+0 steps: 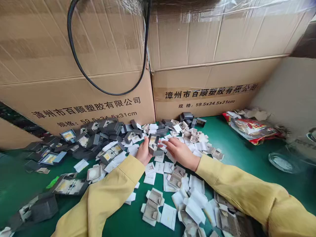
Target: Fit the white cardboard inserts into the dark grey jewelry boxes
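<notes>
Handling step, apparently: the left hand [144, 152] grips a small dark-grey rectangular box [159, 152] over small white paper cards [149, 178] on the green tabletop [222, 131]. Right hand [181, 153] half-open, fingers beside the box — contact unclear. Next move probably calls for steady left support.

Large brown cartons [118, 108] printed with Chinese lettering and partly wrapped in clear film line the back of a green tabletop [111, 227] in even, diffuse light, a black cable [112, 93] looping before them; at right stands what appears to be a pale wall [283, 85].
</notes>
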The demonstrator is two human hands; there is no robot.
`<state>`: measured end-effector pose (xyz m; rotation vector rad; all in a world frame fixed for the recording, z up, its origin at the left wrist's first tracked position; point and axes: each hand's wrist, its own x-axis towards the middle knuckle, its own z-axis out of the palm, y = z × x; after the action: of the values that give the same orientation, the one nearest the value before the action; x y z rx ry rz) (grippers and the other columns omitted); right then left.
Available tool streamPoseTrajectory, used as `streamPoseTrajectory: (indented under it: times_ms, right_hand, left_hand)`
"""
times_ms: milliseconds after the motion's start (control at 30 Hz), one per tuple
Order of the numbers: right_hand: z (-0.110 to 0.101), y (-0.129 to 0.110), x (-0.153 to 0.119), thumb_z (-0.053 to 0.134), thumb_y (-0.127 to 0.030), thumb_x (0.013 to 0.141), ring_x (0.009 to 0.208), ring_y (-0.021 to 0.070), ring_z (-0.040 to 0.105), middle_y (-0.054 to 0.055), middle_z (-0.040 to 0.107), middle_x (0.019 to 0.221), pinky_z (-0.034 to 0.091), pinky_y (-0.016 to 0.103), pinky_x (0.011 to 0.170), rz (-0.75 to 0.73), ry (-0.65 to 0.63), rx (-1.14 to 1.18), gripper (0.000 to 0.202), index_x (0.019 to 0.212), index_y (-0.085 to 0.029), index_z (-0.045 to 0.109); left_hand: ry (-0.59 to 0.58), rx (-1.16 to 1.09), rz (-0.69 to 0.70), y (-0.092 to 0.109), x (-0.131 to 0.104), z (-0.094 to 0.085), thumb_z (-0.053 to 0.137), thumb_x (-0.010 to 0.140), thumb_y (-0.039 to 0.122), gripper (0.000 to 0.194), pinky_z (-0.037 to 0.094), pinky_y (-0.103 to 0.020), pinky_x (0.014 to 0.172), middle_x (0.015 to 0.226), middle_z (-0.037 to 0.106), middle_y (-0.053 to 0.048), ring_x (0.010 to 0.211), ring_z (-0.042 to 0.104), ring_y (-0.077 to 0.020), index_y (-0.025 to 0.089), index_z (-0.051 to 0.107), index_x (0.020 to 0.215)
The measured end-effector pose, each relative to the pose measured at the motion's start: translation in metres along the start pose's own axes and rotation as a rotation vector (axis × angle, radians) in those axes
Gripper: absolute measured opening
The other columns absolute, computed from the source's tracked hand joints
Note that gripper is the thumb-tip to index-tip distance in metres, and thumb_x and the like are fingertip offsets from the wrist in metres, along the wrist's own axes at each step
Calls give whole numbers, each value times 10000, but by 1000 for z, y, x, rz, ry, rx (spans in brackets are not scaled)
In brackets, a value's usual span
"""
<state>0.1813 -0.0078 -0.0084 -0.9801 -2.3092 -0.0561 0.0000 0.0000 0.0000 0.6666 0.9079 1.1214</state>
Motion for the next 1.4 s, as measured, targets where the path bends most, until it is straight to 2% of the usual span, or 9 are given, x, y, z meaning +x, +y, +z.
streamPoseTrajectory:
  times_ms: [133, 233, 467, 833, 967, 1033, 1100, 1233, 1400]
  right_hand:
    - [7, 9, -2, 443, -256, 892, 778, 179, 523, 65, 590, 820, 453, 293, 670, 108, 176, 148, 175, 983, -182, 574]
    - [6, 10, -3, 480, -269, 877, 759, 168, 551, 53, 610, 811, 457, 282, 662, 204, 250, 263, 125, 879, -191, 578]
    - [5, 7, -3, 466, -225, 881, 772, 151, 561, 48, 610, 815, 468, 270, 679, 139, 226, 368, 110, 889, -192, 571]
    - [6, 8, -1, 471, -229, 872, 791, 155, 538, 53, 587, 847, 468, 274, 678, 149, 176, 392, 126, 767, -191, 529]
    - [3, 4, -4, 468, -283, 872, 683, 132, 496, 34, 514, 789, 460, 240, 553, 365, 405, 475, 112, 798, -199, 471]
    - [2, 2, -6, 453, -284, 880, 697, 134, 496, 39, 503, 807, 465, 241, 546, 353, 498, 500, 104, 812, -205, 444]
    - [2, 0, -8, 459, -264, 879, 716, 136, 511, 41, 518, 802, 473, 253, 586, 188, 427, 460, 92, 808, -205, 451]
    - [3, -1, -8, 460, -248, 886, 672, 123, 531, 35, 565, 748, 441, 230, 577, -190, 77, 261, 119, 801, -191, 521]
    - [6, 1, -7, 422, -262, 910, 671, 111, 551, 38, 603, 765, 416, 209, 574, -222, -16, 206, 191, 850, -182, 585]
  left_hand:
    - [-47, -14, -88, 2, -1, 0, 435, 823, 522, 479, 542, -399, 750, 787, 679, -111, 819, 661, -230, 93, 595, 962]
    - [-191, -14, -250, 0, -4, -3, 500, 797, 504, 436, 523, -452, 779, 759, 670, -100, 866, 651, -251, 101, 594, 935]
    - [-422, -15, -310, -2, -5, -9, 498, 762, 572, 572, 489, -512, 811, 1085, 622, -172, 1092, 545, -318, 142, 535, 1137]
    - [-362, 7, -221, 1, -6, -4, 471, 744, 619, 620, 490, -482, 814, 1158, 583, -158, 1129, 511, -305, 165, 525, 1164]
    - [-358, 70, -187, -1, -5, -4, 465, 732, 630, 630, 507, -440, 759, 1118, 599, -160, 1043, 563, -293, 155, 553, 1135]
    - [-348, 109, -181, -4, -4, -5, 490, 703, 641, 658, 516, -396, 697, 1091, 607, -158, 964, 594, -280, 157, 550, 1145]
    - [-331, 137, -159, -8, -3, -5, 529, 671, 641, 685, 507, -329, 627, 1045, 619, -143, 868, 613, -245, 166, 538, 1164]
    - [-322, 176, -107, -11, -3, -5, 590, 668, 588, 653, 456, -235, 574, 985, 613, -98, 764, 583, -163, 178, 536, 1172]
    - [-383, 224, -124, -10, -5, -6, 630, 664, 547, 702, 427, -218, 556, 989, 574, -90, 725, 537, -133, 197, 478, 1253]
